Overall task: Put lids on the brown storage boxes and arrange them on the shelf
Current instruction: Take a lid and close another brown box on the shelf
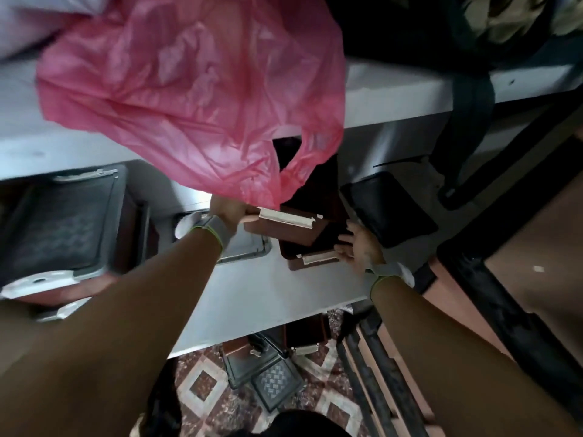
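Left hand (228, 212) grips a brown box (280, 231) at twelve o'clock on the shelf (252, 294); right hand (359, 247) is open beside it. Lids (271, 383) on the floor suggest work remains.

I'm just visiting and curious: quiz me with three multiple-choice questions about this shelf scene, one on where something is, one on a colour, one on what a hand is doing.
1. Where does the plastic bag hang?
A. Over the shelf edge above the brown box
B. On the floor
C. Inside the brown box

2. What colour are the latches on the brown boxes?
A. Green
B. Cream-white
C. Black

3. What is the left hand doing?
A. Resting flat on the floor
B. Gripping the upper brown box's left end
C. Holding the bag's handle

Answers: 1 A, the bag drapes down from the upper shelf over the box. 2 B, both latch strips look pale cream. 3 B, its fingers wrap the box's end, while the right hand lies open beside the lower box.
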Available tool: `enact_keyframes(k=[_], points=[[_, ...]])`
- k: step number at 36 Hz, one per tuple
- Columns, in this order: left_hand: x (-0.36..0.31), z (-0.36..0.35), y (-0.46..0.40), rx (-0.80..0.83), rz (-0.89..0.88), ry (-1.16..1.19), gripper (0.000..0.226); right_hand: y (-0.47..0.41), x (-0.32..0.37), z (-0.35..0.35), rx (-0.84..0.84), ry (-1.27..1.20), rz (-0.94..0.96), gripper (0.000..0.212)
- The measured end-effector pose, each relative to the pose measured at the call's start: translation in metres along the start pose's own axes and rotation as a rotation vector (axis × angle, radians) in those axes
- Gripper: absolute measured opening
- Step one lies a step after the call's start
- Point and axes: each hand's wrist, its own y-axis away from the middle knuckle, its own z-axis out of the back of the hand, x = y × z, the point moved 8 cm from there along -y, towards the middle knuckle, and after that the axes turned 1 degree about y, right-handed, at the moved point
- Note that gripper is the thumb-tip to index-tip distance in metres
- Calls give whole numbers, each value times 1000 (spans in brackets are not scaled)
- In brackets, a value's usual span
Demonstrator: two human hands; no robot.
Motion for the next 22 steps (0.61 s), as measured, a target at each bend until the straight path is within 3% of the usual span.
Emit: enact_keyframes(k=[5, 8, 13, 17, 22], points=[[10, 63, 13, 34, 56, -36, 21, -4, 24, -28, 117, -148, 81, 70], [28, 87, 31, 87, 89, -1, 20, -5, 41, -46, 147, -173, 106, 79], [66, 130, 60, 115, 199, -22, 36, -15, 45, -74, 69, 110, 132, 50], [81, 153, 75, 48, 228, 13, 53, -15, 35, -95, 23, 281, 147, 7], [111, 200, 89, -202, 272, 124, 34, 1, 12, -126, 97, 353, 107, 24]])
